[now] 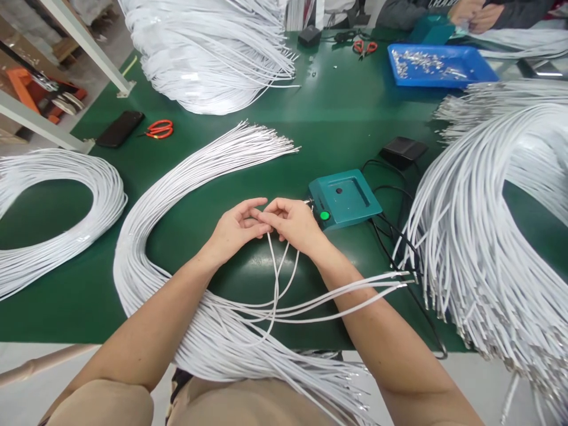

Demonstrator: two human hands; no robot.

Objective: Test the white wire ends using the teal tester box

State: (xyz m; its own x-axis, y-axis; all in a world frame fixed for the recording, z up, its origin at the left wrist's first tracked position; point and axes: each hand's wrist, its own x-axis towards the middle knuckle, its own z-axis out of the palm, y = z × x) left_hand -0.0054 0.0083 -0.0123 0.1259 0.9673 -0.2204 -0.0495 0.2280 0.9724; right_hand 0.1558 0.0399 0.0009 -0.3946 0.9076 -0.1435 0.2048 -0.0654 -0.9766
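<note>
Head view. Above the green desk (pixel 350 130), the left hand (pixel 233 231) and the right hand (pixel 296 226) are meeting at their fingertips. The right fingers are pinching narrowly on white cables (pixel 274 266), which are hanging from the hands and curving down toward the near edge, where they are merging with a long C-shaped bundle (pixel 142 231). The left fingers are bending alongside; whether they are also gripping a cable cannot be told, the ends being hidden between the hands. A teal device (pixel 348 201) with a bright green button (pixel 325 216) is standing just beside the right hand. A larger bundle (pixel 465 207) is lying at the right, a coil (pixel 104 189) at the left and a heap (pixel 199 65) at the back. Orange-handled cutters (pixel 156 134) are resting near a black phone (pixel 120 129); a blue tray (pixel 437 81) of small silvery parts is sitting at the far right, near a co-worker's hands (pixel 486 18).
</note>
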